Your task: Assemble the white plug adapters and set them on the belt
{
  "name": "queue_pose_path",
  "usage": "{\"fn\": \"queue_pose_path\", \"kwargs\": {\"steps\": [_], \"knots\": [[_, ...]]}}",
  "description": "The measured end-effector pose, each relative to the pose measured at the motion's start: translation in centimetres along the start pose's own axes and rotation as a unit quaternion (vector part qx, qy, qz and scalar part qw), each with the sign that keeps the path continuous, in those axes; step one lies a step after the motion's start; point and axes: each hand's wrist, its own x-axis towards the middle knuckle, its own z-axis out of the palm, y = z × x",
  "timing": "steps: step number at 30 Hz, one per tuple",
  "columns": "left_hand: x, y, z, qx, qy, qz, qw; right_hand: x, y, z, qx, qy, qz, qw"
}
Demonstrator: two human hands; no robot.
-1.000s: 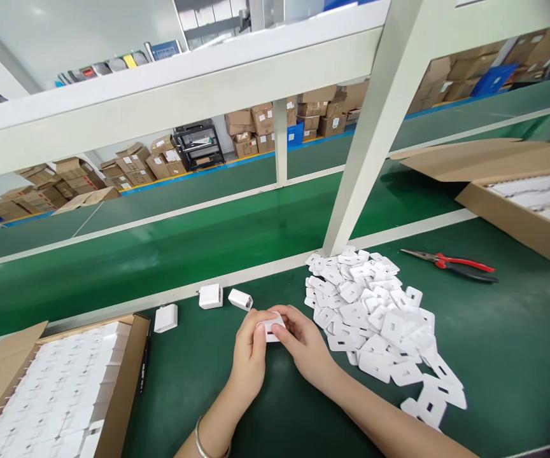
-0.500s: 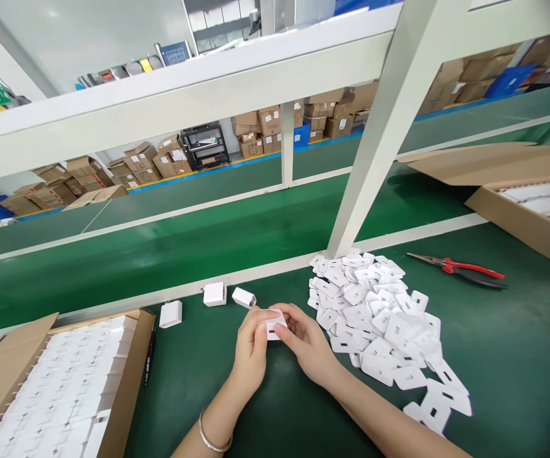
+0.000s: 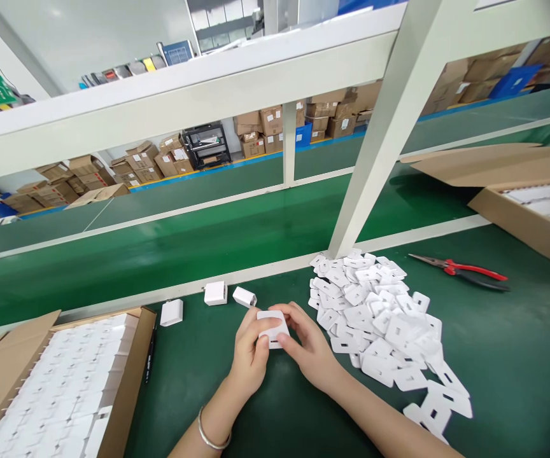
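Between both hands is a white plastic piece with rounded corners and a small dark slot (image 3: 269,323), its flat face turned up. My left hand (image 3: 250,346) grips its left side, thumb at the lower edge and a finger across the face. On the other side my right hand (image 3: 306,343) pinches it with thumb and fingers. The underside of the piece is hidden. Just beyond the hands lies a white plastic housing (image 3: 245,297), with another white housing (image 3: 215,293) and a third white housing (image 3: 172,313) further left. A pile of flat white slotted plates (image 3: 370,312) spreads right of my right hand.
An open carton (image 3: 132,375) packed with white parts stands at the left, a black pen (image 3: 149,359) beside it. Red-and-black pliers (image 3: 466,270) lie at the right, near another carton (image 3: 528,222). A pale frame post (image 3: 375,140) rises behind the pile.
The white piece has been tipped so that more of its flat face shows, and it sits slightly lower. Both hands have shifted their fingers a little and keep hold of it.
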Motion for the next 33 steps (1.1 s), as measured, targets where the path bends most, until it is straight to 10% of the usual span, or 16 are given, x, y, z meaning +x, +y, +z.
{"fn": "queue_pose_path", "kwargs": {"steps": [8, 16, 21, 24, 27, 33], "knots": [[1.5, 1.6, -0.8, -0.285, 0.011, -0.233, 0.930, -0.1, -0.2, -0.5, -0.136, 0.065, -0.111, 0.982], [0.8, 4.9, -3.3, -0.217, -0.055, -0.230, 0.947, -1.0, -0.3, -0.4, -0.174, -0.039, -0.110, 0.978], [-3.1, 5.8, -8.3, 0.074, 0.198, -0.190, 0.959, -1.5, -0.6, 0.5, -0.240, -0.076, -0.084, 0.964], [-5.9, 5.7, -13.2, 0.365, 0.325, -0.208, 0.847, -1.4, -0.3, 0.7, -0.265, -0.061, -0.076, 0.959], [-7.5, 5.1, -16.9, 0.490, 0.359, -0.231, 0.760, -1.1, 0.5, 0.5, -0.304, -0.040, -0.056, 0.950], [-7.6, 3.9, -19.0, 0.553, 0.297, -0.238, 0.741, -0.1, 3.7, -1.7, -0.565, 0.023, -0.093, 0.820]]}}
